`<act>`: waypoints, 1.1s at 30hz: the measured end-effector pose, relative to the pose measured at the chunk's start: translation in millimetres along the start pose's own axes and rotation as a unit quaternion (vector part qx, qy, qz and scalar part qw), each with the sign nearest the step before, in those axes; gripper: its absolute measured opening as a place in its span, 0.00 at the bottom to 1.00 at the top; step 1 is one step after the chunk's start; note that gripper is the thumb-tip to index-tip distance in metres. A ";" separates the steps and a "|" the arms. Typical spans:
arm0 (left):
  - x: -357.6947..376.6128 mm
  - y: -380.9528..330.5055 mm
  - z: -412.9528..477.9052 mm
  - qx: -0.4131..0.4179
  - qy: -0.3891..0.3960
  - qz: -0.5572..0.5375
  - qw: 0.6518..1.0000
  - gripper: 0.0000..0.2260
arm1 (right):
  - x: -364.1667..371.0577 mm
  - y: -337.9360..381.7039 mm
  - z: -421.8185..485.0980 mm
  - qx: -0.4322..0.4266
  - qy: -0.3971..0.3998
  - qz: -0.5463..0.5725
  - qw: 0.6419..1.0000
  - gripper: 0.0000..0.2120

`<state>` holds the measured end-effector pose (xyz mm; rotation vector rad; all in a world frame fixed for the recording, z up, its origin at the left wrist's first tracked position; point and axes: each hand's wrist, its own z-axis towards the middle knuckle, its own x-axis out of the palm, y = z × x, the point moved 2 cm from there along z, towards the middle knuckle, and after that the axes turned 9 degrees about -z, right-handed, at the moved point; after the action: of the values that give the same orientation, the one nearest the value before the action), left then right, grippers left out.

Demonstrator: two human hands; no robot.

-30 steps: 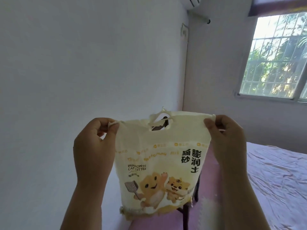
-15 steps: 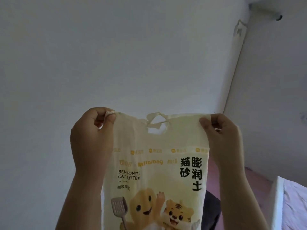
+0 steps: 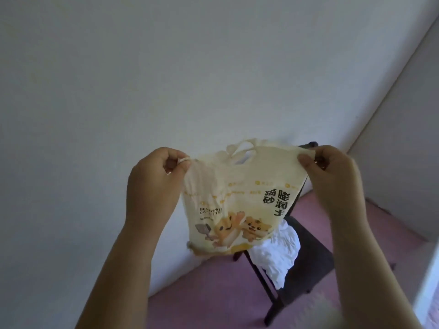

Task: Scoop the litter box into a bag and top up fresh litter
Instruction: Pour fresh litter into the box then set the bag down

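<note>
A pale yellow cat litter bag [image 3: 240, 200] with cartoon cats, a printed scoop and black lettering hangs in the air in front of me. It looks limp and light. My left hand [image 3: 154, 188] pinches its top left corner and my right hand [image 3: 332, 179] pinches its top right corner, stretching the top edge between them. A cut-out carry handle shows at the middle of that edge. No litter box or scoop tool is in view.
A dark chair [image 3: 306, 252] stands below the bag with white crumpled cloth or plastic [image 3: 280, 255] on its seat. The floor [image 3: 213, 295] is pink. White walls [image 3: 166, 79] meet in a corner at the right.
The view has tipped downward and rolled, so the chair and pink floor now appear below the bag. Both hands keep hold of the bag's top corners; the bag looks more crumpled.
</note>
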<state>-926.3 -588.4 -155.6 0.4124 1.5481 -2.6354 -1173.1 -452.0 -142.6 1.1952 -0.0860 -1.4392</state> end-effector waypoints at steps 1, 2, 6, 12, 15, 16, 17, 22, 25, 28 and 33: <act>6.7 16.3 -0.9 -0.014 0.006 0.015 1.000 0.01 | 13.9 -11.5 2.0 0.002 0.018 -0.016 1.000 0.06; 13.3 31.6 -1.7 -0.028 0.012 0.032 0.999 0.00 | 28.0 -22.0 4.2 0.007 0.036 -0.027 0.999 0.06; 34.6 90.4 -5.4 -0.081 0.035 0.098 0.991 0.01 | 89.3 -53.6 12.0 0.014 0.107 -0.054 0.993 0.04; 66.9 182.4 -27.8 -0.170 0.056 0.182 0.967 0.02 | 190.8 -115.1 23.9 -0.021 0.253 -0.133 0.958 0.09; 81.2 229.4 -47.6 -0.212 0.057 0.217 0.951 0.02 | 235.9 -161.4 23.1 -0.033 0.315 -0.170 0.933 0.08; 84.1 244.6 -55.8 -0.230 0.054 0.229 0.944 0.02 | 249.5 -177.8 21.5 -0.038 0.334 -0.183 0.924 0.08; 86.9 259.0 -65.1 -0.247 0.051 0.240 0.938 0.02 | 262.8 -193.9 19.4 -0.052 0.354 -0.196 0.913 0.08; 109.4 315.7 -105.0 -0.302 0.112 0.293 0.900 0.03 | 312.8 -253.8 6.0 -0.147 0.442 -0.236 0.853 0.07; 122.6 350.6 -123.9 -0.346 0.147 0.315 0.871 0.03 | 342.1 -277.4 -2.0 -0.209 0.466 -0.281 0.812 0.07; 136.9 386.0 -140.6 -0.372 0.189 0.337 0.844 0.04 | 373.4 -293.1 -13.4 -0.293 0.493 -0.329 0.751 0.09; 167.6 446.5 -156.9 -0.371 0.233 0.361 0.823 0.04 | 425.8 -332.0 -25.0 -0.304 0.524 -0.372 0.704 0.09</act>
<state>-974.5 -659.4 -650.4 1.2964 1.8601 -1.2831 -1288.7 -668.7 -624.0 1.3381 1.7088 -1.0239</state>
